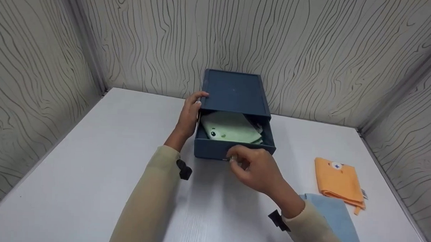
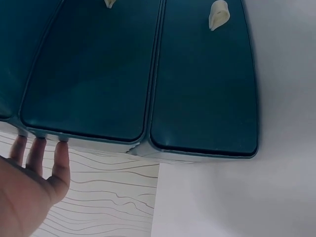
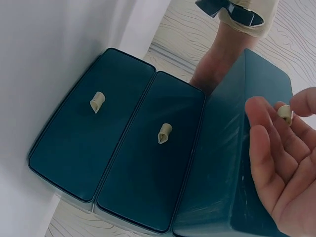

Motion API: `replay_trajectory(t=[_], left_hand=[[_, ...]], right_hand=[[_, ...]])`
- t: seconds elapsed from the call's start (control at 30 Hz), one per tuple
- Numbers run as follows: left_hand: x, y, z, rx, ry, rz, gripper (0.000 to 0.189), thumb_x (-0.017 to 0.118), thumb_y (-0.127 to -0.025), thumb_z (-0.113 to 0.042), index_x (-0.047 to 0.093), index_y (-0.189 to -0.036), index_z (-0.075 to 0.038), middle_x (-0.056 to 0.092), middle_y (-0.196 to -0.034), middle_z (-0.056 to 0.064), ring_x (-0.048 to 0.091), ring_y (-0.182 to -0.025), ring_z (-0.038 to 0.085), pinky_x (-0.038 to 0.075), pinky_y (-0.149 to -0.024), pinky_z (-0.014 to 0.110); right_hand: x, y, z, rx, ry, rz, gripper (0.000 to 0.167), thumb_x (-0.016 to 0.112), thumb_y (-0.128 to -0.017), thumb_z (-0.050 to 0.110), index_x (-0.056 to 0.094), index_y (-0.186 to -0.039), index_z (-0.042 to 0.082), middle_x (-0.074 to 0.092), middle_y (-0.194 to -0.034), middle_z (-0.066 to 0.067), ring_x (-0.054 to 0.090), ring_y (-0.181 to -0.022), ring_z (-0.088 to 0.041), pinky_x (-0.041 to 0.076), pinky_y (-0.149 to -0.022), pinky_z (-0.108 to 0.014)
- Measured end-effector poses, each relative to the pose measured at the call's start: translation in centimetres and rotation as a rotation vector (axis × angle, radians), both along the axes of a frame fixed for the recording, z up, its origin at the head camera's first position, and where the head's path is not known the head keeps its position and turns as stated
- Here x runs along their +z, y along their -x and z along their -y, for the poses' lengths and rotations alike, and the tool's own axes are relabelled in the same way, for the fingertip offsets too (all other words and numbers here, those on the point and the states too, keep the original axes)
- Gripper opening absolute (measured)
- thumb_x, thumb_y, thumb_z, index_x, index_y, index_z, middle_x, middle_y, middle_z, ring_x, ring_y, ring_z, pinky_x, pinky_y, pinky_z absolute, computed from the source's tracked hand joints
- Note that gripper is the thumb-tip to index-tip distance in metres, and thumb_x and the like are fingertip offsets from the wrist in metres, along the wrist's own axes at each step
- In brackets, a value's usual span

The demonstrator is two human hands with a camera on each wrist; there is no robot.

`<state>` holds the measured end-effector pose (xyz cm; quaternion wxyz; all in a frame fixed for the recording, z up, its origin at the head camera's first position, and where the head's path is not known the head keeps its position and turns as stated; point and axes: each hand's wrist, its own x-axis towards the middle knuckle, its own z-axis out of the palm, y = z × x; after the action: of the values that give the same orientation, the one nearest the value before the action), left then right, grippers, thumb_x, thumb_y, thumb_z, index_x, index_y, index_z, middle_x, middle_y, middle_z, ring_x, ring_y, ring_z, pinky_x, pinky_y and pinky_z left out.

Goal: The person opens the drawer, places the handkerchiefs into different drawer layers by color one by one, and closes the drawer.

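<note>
A dark blue drawer cabinet stands near the back wall with its top drawer pulled out. Inside that drawer lies a folded pale green cloth with an eye printed on it. My right hand is at the drawer's front; in the right wrist view its thumb and fingers pinch the cream pull tab. Against the cabinet's left side rests my left hand, its fingertips touching the side wall in the left wrist view. Two lower drawers with cream tabs are closed.
To the right on the white table lie a folded orange cloth with a printed eye and a folded light blue cloth. Wood-grain patterned walls enclose the table at the back and both sides.
</note>
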<state>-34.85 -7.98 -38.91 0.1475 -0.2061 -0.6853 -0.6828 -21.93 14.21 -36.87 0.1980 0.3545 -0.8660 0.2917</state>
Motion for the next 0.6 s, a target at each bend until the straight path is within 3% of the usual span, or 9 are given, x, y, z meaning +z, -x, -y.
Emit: replay_trajectory(t=[0.03, 0.17, 0.2, 0.23, 0.3, 0.33, 0.4, 0.5, 0.6], left_hand=[[0.02, 0.02, 0.0, 0.009, 0.007, -0.001, 0.038, 0.032, -0.099, -0.016, 0.052, -0.129, -0.004, 0.031, -0.148, 0.017, 0.048, -0.113, 0.028, 0.041, -0.092, 0.042], [0.04, 0.17, -0.03, 0.016, 0.001, -0.013, 0.038, 0.032, -0.097, -0.013, 0.054, -0.126, -0.004, 0.034, -0.145, 0.017, 0.048, -0.106, 0.024, 0.041, -0.087, 0.037], [0.04, 0.19, -0.06, 0.018, 0.0, -0.011, 0.038, 0.032, -0.097, -0.013, 0.054, -0.126, -0.004, 0.034, -0.145, 0.017, 0.05, -0.093, 0.024, 0.042, -0.08, 0.036], [0.05, 0.18, -0.07, 0.021, 0.002, -0.01, 0.038, 0.032, -0.097, -0.014, 0.054, -0.125, -0.004, 0.033, -0.145, 0.017, 0.051, -0.091, 0.021, 0.043, -0.08, 0.034], [0.07, 0.16, -0.11, 0.025, 0.004, 0.0, 0.038, 0.032, -0.097, -0.014, 0.054, -0.126, -0.005, 0.033, -0.145, 0.017, 0.049, -0.088, 0.018, 0.042, -0.073, 0.032], [0.08, 0.17, -0.14, 0.03, 0.005, 0.009, 0.038, 0.032, -0.097, -0.015, 0.054, -0.126, -0.006, 0.033, -0.144, 0.017, 0.043, -0.076, 0.018, 0.038, -0.066, 0.031], [0.08, 0.12, -0.17, 0.044, 0.016, 0.034, 0.038, 0.032, -0.097, -0.016, 0.055, -0.127, -0.009, 0.032, -0.145, 0.015, 0.04, -0.074, 0.016, 0.034, -0.063, 0.029], [0.08, 0.08, -0.16, 0.047, 0.028, 0.058, 0.038, 0.031, -0.098, -0.016, 0.054, -0.128, -0.011, 0.029, -0.148, 0.014, 0.043, -0.106, 0.022, 0.036, -0.079, 0.034], [0.13, -0.02, -0.12, 0.036, 0.032, 0.069, 0.039, 0.03, -0.099, -0.014, 0.053, -0.13, -0.011, 0.026, -0.151, 0.014, 0.038, -0.121, 0.025, 0.033, -0.091, 0.036]], right_hand=[[0.0, 0.03, 0.0, 0.001, -0.001, 0.0, 0.015, 0.062, -0.086, 0.009, 0.068, -0.087, 0.023, 0.061, -0.069, 0.015, 0.05, -0.057, 0.005, 0.044, -0.053, -0.017], [0.14, 0.08, -0.01, -0.005, -0.014, 0.016, 0.015, 0.061, -0.085, 0.009, 0.068, -0.088, 0.021, 0.063, -0.071, 0.016, 0.05, -0.057, 0.005, 0.045, -0.054, -0.018], [0.17, 0.11, -0.02, -0.005, -0.015, 0.022, 0.015, 0.061, -0.085, 0.008, 0.068, -0.088, 0.021, 0.063, -0.071, 0.016, 0.05, -0.057, 0.004, 0.045, -0.054, -0.018], [0.21, 0.14, -0.03, -0.007, -0.016, 0.027, 0.014, 0.061, -0.085, 0.008, 0.068, -0.088, 0.02, 0.063, -0.072, 0.016, 0.05, -0.057, 0.004, 0.045, -0.054, -0.018], [0.27, 0.23, -0.04, -0.01, -0.016, 0.036, 0.014, 0.061, -0.085, 0.008, 0.069, -0.088, 0.02, 0.064, -0.072, 0.016, 0.05, -0.057, 0.004, 0.045, -0.054, -0.019], [0.29, 0.3, -0.03, -0.011, -0.015, 0.04, 0.014, 0.061, -0.085, 0.009, 0.068, -0.088, 0.02, 0.063, -0.072, 0.017, 0.049, -0.056, 0.004, 0.044, -0.054, -0.019], [0.32, 0.38, -0.01, -0.013, -0.015, 0.053, 0.014, 0.061, -0.087, 0.009, 0.068, -0.088, 0.022, 0.063, -0.071, 0.018, 0.049, -0.055, 0.004, 0.044, -0.052, -0.019], [0.36, 0.45, 0.06, -0.013, -0.018, 0.075, 0.016, 0.06, -0.088, 0.011, 0.067, -0.087, 0.025, 0.063, -0.072, 0.019, 0.049, -0.055, 0.004, 0.043, -0.052, -0.019], [0.37, 0.52, 0.06, -0.011, -0.019, 0.093, 0.016, 0.06, -0.088, 0.011, 0.066, -0.087, 0.025, 0.064, -0.073, 0.018, 0.05, -0.056, 0.003, 0.044, -0.053, -0.02]])
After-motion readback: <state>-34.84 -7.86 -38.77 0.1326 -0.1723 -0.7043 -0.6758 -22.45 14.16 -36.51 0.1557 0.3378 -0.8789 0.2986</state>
